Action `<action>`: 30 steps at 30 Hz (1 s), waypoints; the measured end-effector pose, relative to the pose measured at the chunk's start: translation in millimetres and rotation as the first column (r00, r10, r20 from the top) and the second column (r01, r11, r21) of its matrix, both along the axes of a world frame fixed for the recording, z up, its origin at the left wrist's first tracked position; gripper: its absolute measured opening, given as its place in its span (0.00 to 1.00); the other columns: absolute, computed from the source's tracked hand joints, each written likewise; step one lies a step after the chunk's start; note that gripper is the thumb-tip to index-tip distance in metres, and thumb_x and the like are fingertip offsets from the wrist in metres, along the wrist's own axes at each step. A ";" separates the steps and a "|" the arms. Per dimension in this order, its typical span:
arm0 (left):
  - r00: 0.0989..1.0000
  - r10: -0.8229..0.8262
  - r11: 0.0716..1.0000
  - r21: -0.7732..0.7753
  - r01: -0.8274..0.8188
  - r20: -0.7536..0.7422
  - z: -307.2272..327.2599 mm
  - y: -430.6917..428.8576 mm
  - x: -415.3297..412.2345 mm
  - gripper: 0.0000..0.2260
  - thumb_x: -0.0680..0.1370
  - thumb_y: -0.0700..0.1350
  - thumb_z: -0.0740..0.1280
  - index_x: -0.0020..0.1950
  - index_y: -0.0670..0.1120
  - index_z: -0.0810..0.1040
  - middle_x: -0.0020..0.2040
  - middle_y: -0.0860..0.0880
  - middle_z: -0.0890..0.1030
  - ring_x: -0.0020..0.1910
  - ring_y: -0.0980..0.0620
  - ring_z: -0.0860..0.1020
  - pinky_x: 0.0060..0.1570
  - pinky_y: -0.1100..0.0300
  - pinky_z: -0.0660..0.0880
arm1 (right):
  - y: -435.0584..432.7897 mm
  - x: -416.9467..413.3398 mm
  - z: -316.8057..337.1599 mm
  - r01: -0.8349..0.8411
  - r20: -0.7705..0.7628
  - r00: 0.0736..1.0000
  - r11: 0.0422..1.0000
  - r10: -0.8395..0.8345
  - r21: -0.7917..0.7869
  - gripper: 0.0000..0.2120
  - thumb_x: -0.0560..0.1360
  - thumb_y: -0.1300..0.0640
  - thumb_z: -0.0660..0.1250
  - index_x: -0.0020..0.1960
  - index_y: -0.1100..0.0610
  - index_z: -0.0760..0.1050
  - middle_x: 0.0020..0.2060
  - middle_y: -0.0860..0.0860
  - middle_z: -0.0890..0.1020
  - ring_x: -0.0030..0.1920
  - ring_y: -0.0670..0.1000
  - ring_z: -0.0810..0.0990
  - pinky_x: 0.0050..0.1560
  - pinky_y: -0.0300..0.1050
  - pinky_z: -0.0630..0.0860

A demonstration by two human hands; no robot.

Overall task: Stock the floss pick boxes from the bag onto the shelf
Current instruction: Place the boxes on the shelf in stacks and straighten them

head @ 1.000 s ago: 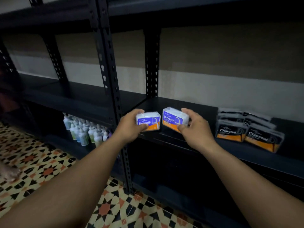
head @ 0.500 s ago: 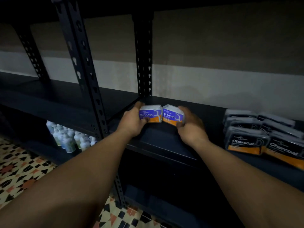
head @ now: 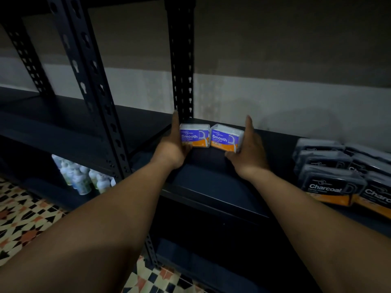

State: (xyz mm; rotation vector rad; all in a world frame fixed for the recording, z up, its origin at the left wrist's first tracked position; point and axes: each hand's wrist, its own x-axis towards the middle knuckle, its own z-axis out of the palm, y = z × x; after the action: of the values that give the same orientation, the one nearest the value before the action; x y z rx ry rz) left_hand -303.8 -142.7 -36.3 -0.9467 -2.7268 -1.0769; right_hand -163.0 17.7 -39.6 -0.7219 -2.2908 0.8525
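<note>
pressing the left floss box [head: 193,137] against the right floss box [head: 225,139] at the back of the shelf [head: 211,182], probably for making a tidy row. laying left grip [head: 172,144] and right grip [head: 248,149] wide, straight fingers flat on the outer sides.

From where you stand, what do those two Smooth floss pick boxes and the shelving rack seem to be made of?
The two Smooth floss pick boxes look like clear, glossy plastic cases: see-through tops catching light, with a printed purple-and-orange label, paper or film, I cannot tell. The shelving rack looks like steel painted matte black, judging by its thin uprights punched with keyhole slots.
</note>
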 end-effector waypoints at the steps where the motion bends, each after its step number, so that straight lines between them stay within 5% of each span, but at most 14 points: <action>1: 0.999 0.032 0.999 0.006 -0.032 -0.003 -0.9 -1.7 3.5 0.46 0.78 0.49 0.68 0.79 0.55 0.33 0.62 0.39 0.79 0.56 0.39 0.79 0.51 0.55 0.72 | -2.0 2.5 0.4 0.011 -0.001 1.000 1.000 -0.011 -0.007 0.53 0.70 0.61 0.72 0.78 0.42 0.38 0.71 0.54 0.64 0.68 0.57 0.68 0.63 0.48 0.68; 4: 0.986 0.164 0.984 -0.073 -0.162 0.019 -2.7 -11.3 19.4 0.45 0.77 0.52 0.68 0.80 0.46 0.38 0.67 0.37 0.75 0.64 0.38 0.74 0.60 0.49 0.74 | -7.3 13.0 0.0 0.029 0.080 0.996 1.000 -0.028 -0.009 0.54 0.71 0.57 0.72 0.78 0.46 0.33 0.78 0.55 0.53 0.76 0.57 0.57 0.72 0.52 0.62; 7: 0.975 0.203 0.950 -0.224 -0.218 -0.090 0.1 -25.3 44.5 0.28 0.78 0.58 0.63 0.70 0.40 0.69 0.65 0.38 0.76 0.65 0.38 0.72 0.62 0.48 0.72 | -15.2 29.4 -0.7 0.028 0.191 0.981 1.000 -0.030 0.014 0.50 0.74 0.51 0.70 0.79 0.54 0.35 0.78 0.57 0.50 0.78 0.59 0.53 0.76 0.53 0.57; 9: 0.960 0.191 0.936 -0.256 -0.241 -0.207 -6.8 -36.7 63.0 0.25 0.79 0.61 0.58 0.61 0.42 0.78 0.62 0.42 0.78 0.64 0.41 0.73 0.63 0.49 0.69 | -25.2 43.3 -1.0 0.005 0.305 0.952 0.996 -0.034 0.095 0.42 0.76 0.47 0.65 0.79 0.59 0.45 0.77 0.59 0.56 0.76 0.59 0.57 0.74 0.51 0.60; 12: 0.952 0.156 0.968 -0.149 -0.200 -0.264 -33.4 -60.0 91.5 0.26 0.81 0.61 0.54 0.71 0.47 0.72 0.74 0.47 0.70 0.76 0.47 0.61 0.74 0.46 0.55 | -43.9 66.9 2.3 -0.083 0.394 0.919 0.962 -0.028 0.262 0.26 0.77 0.42 0.60 0.65 0.60 0.73 0.63 0.59 0.76 0.64 0.60 0.73 0.62 0.49 0.72; 15: 0.956 0.051 0.998 -0.030 -0.062 -0.290 -65.8 -92.5 121.4 0.28 0.82 0.59 0.57 0.80 0.50 0.58 0.81 0.49 0.55 0.80 0.49 0.47 0.75 0.49 0.54 | -70.1 94.5 -5.0 -0.155 0.432 0.901 0.897 -0.044 0.414 0.27 0.79 0.39 0.53 0.65 0.57 0.74 0.65 0.58 0.75 0.67 0.59 0.71 0.66 0.52 0.69; 17: 0.964 -0.023 0.986 -0.164 -0.022 -0.265 -94.2 -117.3 137.8 0.33 0.81 0.59 0.60 0.81 0.55 0.48 0.82 0.51 0.47 0.80 0.48 0.43 0.75 0.49 0.55 | -90.9 115.2 -22.2 -0.138 0.368 0.925 0.816 -0.097 0.562 0.27 0.80 0.41 0.53 0.70 0.57 0.70 0.69 0.57 0.72 0.70 0.59 0.68 0.69 0.55 0.64; 19: 0.994 -0.037 0.939 -0.343 -0.001 -0.103 -133.6 -143.9 150.6 0.30 0.80 0.60 0.60 0.80 0.57 0.54 0.81 0.49 0.52 0.80 0.45 0.46 0.75 0.44 0.58 | -113.2 138.7 -46.0 -0.126 0.281 0.956 0.751 -0.082 0.648 0.28 0.78 0.45 0.58 0.74 0.58 0.65 0.73 0.58 0.68 0.73 0.60 0.63 0.72 0.59 0.59; 22: 0.976 -0.003 0.904 -0.416 0.097 0.220 -187.2 -188.1 172.8 0.22 0.77 0.59 0.62 0.70 0.54 0.71 0.69 0.47 0.74 0.69 0.44 0.71 0.63 0.51 0.73 | -128.6 165.7 -79.0 -0.219 0.243 0.968 0.698 0.067 0.682 0.22 0.77 0.49 0.63 0.69 0.55 0.72 0.75 0.59 0.63 0.77 0.62 0.56 0.74 0.63 0.56; 24: 0.923 0.046 0.891 -0.434 0.135 0.382 -208.1 -210.8 189.0 0.21 0.79 0.57 0.65 0.70 0.51 0.74 0.65 0.47 0.78 0.63 0.46 0.77 0.56 0.58 0.74 | -130.6 176.3 -99.8 -0.397 0.361 0.909 0.693 0.208 0.602 0.18 0.78 0.48 0.62 0.65 0.52 0.76 0.70 0.56 0.71 0.75 0.59 0.62 0.71 0.59 0.63; 26: 0.869 0.068 0.852 -0.482 0.206 0.491 -220.2 -219.6 197.6 0.23 0.80 0.56 0.66 0.72 0.47 0.72 0.65 0.45 0.78 0.62 0.46 0.77 0.56 0.57 0.74 | -129.6 186.5 -124.0 -0.591 0.604 0.734 0.729 0.310 0.345 0.18 0.79 0.45 0.59 0.66 0.47 0.74 0.63 0.50 0.77 0.66 0.54 0.72 0.64 0.52 0.71; 30: 0.713 0.093 0.873 -0.401 0.277 0.695 -241.2 -214.7 204.2 0.29 0.77 0.58 0.69 0.75 0.49 0.68 0.68 0.42 0.76 0.62 0.42 0.77 0.60 0.52 0.75 | -120.0 200.9 -176.9 -0.534 0.788 0.451 0.834 0.420 -0.139 0.17 0.76 0.40 0.61 0.62 0.42 0.74 0.56 0.45 0.82 0.56 0.51 0.80 0.52 0.46 0.76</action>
State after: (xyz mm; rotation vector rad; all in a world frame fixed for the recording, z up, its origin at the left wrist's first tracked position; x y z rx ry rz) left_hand -99.6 -357.5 -277.5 -0.8468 -3.7626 -0.9085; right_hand 38.0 -102.3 -216.5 -0.4042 -3.4706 0.6479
